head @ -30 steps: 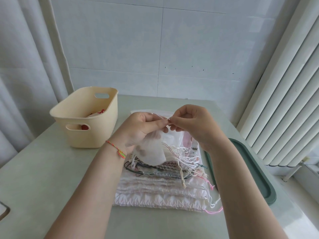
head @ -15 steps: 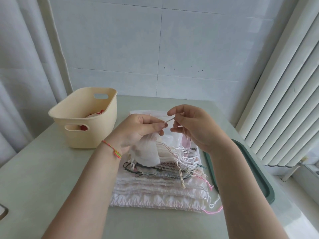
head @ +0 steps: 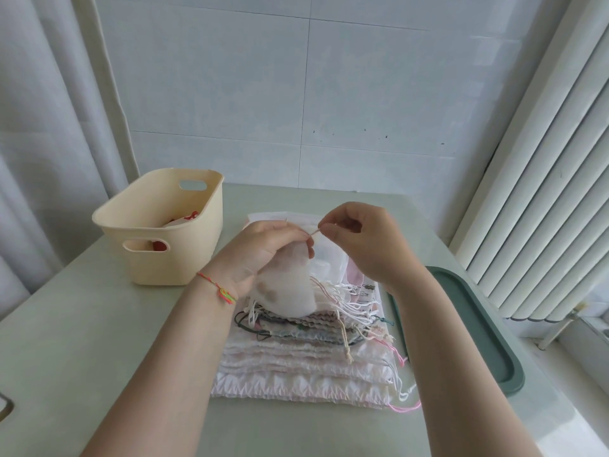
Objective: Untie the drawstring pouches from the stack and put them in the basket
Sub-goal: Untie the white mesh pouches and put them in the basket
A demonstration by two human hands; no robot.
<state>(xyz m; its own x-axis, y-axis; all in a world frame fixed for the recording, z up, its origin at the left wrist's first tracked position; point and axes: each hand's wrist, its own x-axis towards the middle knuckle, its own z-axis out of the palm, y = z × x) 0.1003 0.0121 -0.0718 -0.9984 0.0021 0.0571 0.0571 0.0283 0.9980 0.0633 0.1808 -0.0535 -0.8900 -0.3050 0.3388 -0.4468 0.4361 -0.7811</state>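
Observation:
My left hand (head: 263, 249) grips the gathered neck of a small white pouch (head: 290, 288), which hangs above the stack. My right hand (head: 365, 245) pinches the pouch's thin drawstring (head: 314, 231) between thumb and forefinger, just right of the left fingertips. Below lies the stack of drawstring pouches (head: 306, 367), pale pink and white, with many loose cords trailing off its right side. The cream basket (head: 184, 258) stands at the left, holding a pouch with red on it.
A dark green tray (head: 478, 328) lies at the table's right edge, close to the stack. Vertical blinds hang at the right, a curtain at the left, and a tiled wall stands behind the pale green table (head: 82, 357).
My right hand has drawn the string a little up and to the right, away from my left hand. The pouch stays in my left hand above the stack.

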